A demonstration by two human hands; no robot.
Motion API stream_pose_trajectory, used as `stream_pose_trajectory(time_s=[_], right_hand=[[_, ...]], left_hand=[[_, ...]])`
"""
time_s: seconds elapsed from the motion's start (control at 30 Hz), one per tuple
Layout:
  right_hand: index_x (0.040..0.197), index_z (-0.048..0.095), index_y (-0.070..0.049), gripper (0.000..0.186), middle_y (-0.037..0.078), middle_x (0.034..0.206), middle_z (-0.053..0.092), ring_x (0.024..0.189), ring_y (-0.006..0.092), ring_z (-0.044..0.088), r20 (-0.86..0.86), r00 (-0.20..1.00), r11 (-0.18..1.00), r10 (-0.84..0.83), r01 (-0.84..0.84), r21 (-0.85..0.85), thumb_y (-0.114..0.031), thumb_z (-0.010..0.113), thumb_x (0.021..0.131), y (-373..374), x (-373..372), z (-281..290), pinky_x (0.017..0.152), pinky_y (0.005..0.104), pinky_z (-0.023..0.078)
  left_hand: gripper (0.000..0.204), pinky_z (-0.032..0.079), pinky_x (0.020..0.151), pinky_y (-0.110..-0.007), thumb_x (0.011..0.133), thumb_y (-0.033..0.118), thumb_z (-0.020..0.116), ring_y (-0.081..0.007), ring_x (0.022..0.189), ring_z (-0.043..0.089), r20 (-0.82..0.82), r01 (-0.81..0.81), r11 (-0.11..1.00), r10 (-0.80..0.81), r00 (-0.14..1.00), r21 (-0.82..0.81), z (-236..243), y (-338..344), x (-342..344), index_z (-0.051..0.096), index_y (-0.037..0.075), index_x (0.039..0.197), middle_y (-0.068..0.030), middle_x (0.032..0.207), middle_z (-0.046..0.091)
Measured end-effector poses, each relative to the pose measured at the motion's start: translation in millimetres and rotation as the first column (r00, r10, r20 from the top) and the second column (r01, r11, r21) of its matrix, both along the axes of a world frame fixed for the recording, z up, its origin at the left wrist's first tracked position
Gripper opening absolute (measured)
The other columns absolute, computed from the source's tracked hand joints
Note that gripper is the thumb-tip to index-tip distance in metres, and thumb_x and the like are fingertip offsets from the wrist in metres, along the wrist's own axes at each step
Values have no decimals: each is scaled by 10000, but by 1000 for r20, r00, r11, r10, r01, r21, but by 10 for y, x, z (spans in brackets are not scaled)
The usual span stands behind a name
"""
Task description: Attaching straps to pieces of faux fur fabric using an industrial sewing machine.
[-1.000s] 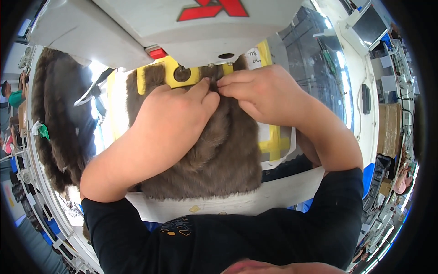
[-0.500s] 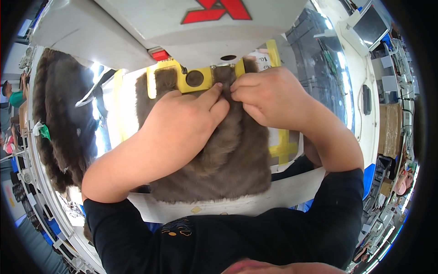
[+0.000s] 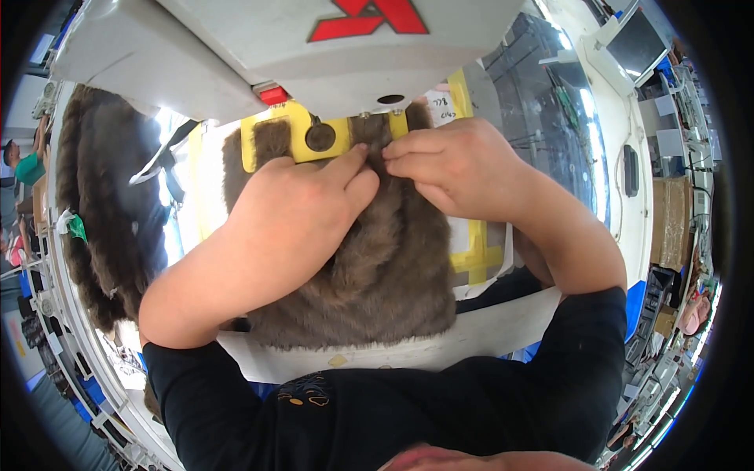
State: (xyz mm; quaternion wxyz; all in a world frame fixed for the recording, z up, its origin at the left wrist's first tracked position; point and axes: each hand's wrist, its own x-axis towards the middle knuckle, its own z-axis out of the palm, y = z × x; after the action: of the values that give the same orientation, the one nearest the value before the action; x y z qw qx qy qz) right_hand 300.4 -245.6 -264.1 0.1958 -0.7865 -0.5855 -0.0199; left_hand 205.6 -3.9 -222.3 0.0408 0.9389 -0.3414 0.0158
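Note:
A piece of brown fur (image 3: pixel 377 306) lies in front of me under the white head of a large machine (image 3: pixel 393 74), which looks like a sewing machine. At the fur's far edge is a flat yellow plate (image 3: pixel 342 133) with cut-outs, one of them round, and fur shows through them. My left hand (image 3: pixel 302 200) is closed on the fur, index finger and thumb together at its far middle. Right beside it, my right hand (image 3: pixel 463 169) pinches the fur, its fingertips almost meeting the left ones. The undersides of both fingertips are hidden.
More brown fur (image 3: pixel 118 204) hangs at the left. Clear plastic sheeting (image 3: pixel 550 118) covers the surface at the right, with yellow tape (image 3: pixel 479 255) nearer me. A white edge (image 3: pixel 495 326) runs before my body. A person in green (image 3: pixel 30 166) is far left.
The fur and the yellow plate have shifted a little to the left under the machine head. Both hands have moved left with them and keep their hold.

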Motion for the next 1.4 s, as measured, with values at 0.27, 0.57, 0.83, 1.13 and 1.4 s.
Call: stream_pose_trajectory(time_s=[0.27,0.57,0.83,1.13,1.4], right_hand=[[1045,754,-128,198,-19,1115,720,926,222,718,-31,999,999,20,-19,27,-137,679,862,-17,29,-46,736,368,586],[1068,763,-78,273,63,1113,750,984,301,719,-85,985,977,-152,163,140,-71,608,844,-133,293,26,832,404,593],[1088,779,-70,301,121,1081,752,964,362,708,-80,932,930,-354,341,-139,-131,590,863,-376,351,237,859,479,572],[1402,605,-25,519,134,1336,652,1132,261,651,-471,693,766,-546,641,54,-94,687,894,-878,-243,228,927,389,546],[1319,623,26,403,134,1235,700,1105,215,694,-974,-181,579,134,812,-72,-55,685,929,-1109,-876,155,943,405,581]], left_hand=[[254,556,648,-339,840,91,608,-245,841,726,-50,16,1000,-16,999,11,14,-9,5,613,6,1079,-160,1271,675],[502,506,804,-368,826,195,770,-236,957,692,-114,-4,979,-20,993,-205,-161,-139,58,628,73,1292,-88,1436,625],[404,478,904,-417,925,401,727,-305,1184,601,-171,102,958,-152,974,-269,-145,-294,-137,690,74,1159,-105,1260,660],[278,493,885,-406,826,241,781,-300,1139,594,-50,44,959,-61,997,-279,-290,-655,-601,641,71,995,-88,1043,613],[131,396,782,-357,817,203,692,-192,848,560,141,412,833,-388,911,-368,-426,-653,-847,593,117,813,-17,799,521]])
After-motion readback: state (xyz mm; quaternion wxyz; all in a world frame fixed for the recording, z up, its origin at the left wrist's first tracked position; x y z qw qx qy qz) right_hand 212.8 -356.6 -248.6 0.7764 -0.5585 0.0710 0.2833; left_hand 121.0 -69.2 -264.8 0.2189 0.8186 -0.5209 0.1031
